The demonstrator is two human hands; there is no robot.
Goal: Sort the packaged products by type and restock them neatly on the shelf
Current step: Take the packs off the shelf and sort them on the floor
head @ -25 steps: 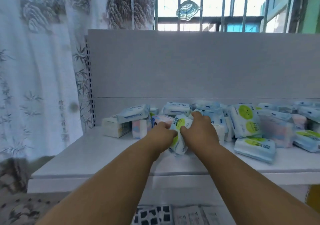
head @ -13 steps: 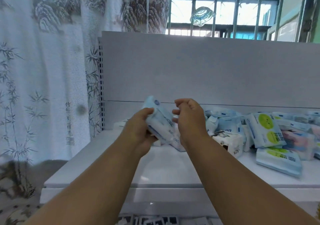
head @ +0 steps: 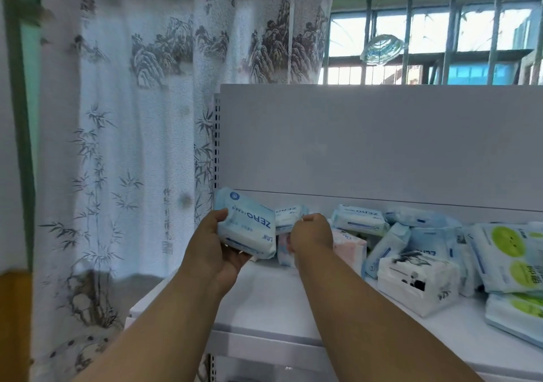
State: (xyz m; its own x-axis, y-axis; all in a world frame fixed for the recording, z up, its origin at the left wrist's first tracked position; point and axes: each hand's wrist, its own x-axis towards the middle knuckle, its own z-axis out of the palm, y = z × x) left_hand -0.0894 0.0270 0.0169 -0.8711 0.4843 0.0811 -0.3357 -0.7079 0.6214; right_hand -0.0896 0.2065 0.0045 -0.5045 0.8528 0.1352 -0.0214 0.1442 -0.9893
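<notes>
Now | left hand (head: 216, 252) fingers grip one ZERO pack (head: 248, 229) | right hand (head: 312, 236) fingers pinch second pack (head: 289, 216)

My white shelf (head: 264, 302) carries a loose jumble of packs from about 1 to 3 o'clock: a blue ZERO pack (head: 358, 220) against the back panel, a pink pack (head: 349, 242) before it, a white ink-print pack (head: 417, 279) nearer me, and green-dot packs (head: 511, 258) at 3 o'clock.

"ZERO" upside down on pale-blue packet (head: 246, 227)
</notes>
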